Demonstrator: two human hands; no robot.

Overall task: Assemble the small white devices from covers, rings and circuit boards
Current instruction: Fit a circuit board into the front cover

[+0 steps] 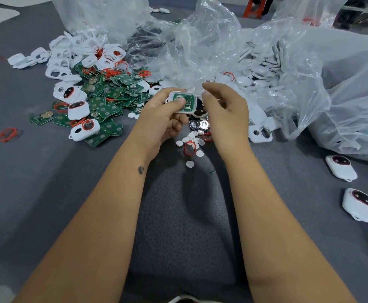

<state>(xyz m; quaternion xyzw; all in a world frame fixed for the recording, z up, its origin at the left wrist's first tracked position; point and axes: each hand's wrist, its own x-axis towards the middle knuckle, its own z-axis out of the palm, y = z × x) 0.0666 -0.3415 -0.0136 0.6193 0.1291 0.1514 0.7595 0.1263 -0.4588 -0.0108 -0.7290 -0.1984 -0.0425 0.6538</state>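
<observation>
My left hand (163,119) grips a white cover (184,102) with a green circuit board seated inside it, thumb pressing on the board. My right hand (224,110) hovers just right of it with fingers curled; whether it holds anything I cannot tell. Below the hands lie small white discs (191,141), a red ring (189,148) and shiny coin cells (198,124). A heap of green circuit boards (110,99), white covers (78,92) and red rings lies to the left.
Crumpled clear plastic bags (288,62) full of white parts fill the back and right. Assembled white devices (340,168) lie at the right edge. A loose red ring (7,134) sits far left, an empty cover (260,133) right of my hands, on grey cloth (47,193).
</observation>
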